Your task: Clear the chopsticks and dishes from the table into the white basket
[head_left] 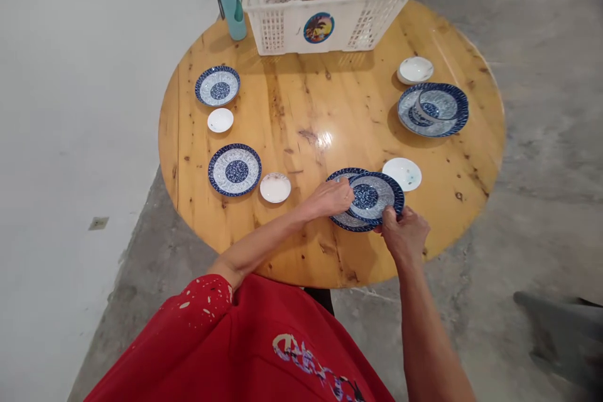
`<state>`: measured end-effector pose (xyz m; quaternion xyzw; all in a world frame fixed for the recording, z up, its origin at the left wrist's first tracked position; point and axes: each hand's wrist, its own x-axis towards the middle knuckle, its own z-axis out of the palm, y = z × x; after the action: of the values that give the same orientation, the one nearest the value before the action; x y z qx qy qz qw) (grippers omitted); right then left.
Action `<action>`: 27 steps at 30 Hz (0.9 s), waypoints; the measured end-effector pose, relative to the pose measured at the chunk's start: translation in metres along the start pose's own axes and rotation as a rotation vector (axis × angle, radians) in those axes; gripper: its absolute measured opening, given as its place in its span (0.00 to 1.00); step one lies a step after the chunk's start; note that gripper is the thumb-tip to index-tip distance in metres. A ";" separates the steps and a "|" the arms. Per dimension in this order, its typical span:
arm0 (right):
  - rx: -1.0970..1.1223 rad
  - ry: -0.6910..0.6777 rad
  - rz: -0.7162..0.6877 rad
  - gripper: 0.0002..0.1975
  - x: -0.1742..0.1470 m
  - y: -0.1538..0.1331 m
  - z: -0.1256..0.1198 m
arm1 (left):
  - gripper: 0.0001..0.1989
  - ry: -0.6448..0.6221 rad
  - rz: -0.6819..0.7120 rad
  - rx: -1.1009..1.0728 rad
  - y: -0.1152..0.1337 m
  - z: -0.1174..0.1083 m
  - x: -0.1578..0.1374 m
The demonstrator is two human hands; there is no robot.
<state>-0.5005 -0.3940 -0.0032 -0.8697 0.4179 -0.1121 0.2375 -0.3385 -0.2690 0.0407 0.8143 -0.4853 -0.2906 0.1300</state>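
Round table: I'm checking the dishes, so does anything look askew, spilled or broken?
The upper plate looks askew: it overlaps the lower plate off-centre, though the right hand grips it. No spill or break shows.

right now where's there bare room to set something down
Widest: the middle of the table, between the basket, two left plates and large blue dish. Smaller: the right edge below that dish. Crowded: around the hands, at overlapping plates.

On the table [292, 94]: basket [346, 22] at the far edge, bottle [232, 3] left of it, overlapping plates [370, 196] near the front edge
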 end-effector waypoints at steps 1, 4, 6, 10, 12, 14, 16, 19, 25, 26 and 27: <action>-0.008 -0.017 0.003 0.15 0.003 0.002 0.000 | 0.17 -0.002 0.002 0.016 0.001 0.002 0.001; -0.062 -0.074 -0.016 0.14 0.014 0.006 0.002 | 0.18 -0.006 -0.051 0.024 0.007 0.005 0.000; -0.118 -0.106 -0.035 0.14 0.021 0.008 0.002 | 0.18 0.000 -0.141 -0.010 0.012 0.005 -0.001; -0.153 -0.168 -0.082 0.17 0.030 0.008 0.002 | 0.18 0.027 -0.253 -0.033 0.020 0.004 -0.003; -0.136 -0.207 -0.089 0.19 0.031 0.008 0.001 | 0.17 0.038 -0.274 -0.022 0.022 0.006 -0.004; -0.131 -0.244 -0.087 0.21 0.033 0.007 0.000 | 0.18 0.040 -0.292 -0.010 0.023 0.009 -0.004; -0.144 -0.271 -0.088 0.22 0.034 0.006 -0.002 | 0.19 0.040 -0.304 0.001 0.023 0.011 -0.004; -0.192 -0.290 -0.111 0.22 0.035 0.003 -0.004 | 0.20 0.053 -0.318 0.012 0.023 0.015 -0.004; -0.265 -0.331 -0.141 0.22 0.034 -0.003 -0.008 | 0.22 0.064 -0.335 0.000 0.021 0.018 -0.004; -0.273 -0.335 -0.143 0.22 0.034 -0.004 -0.008 | 0.22 0.068 -0.335 -0.004 0.020 0.018 -0.004; -0.279 -0.337 -0.148 0.23 0.034 -0.004 -0.009 | 0.22 0.076 -0.335 -0.008 0.019 0.019 -0.004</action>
<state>-0.4799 -0.4207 0.0062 -0.9288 0.3191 0.0764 0.1723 -0.3652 -0.2739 0.0362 0.8936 -0.3366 -0.2791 0.1011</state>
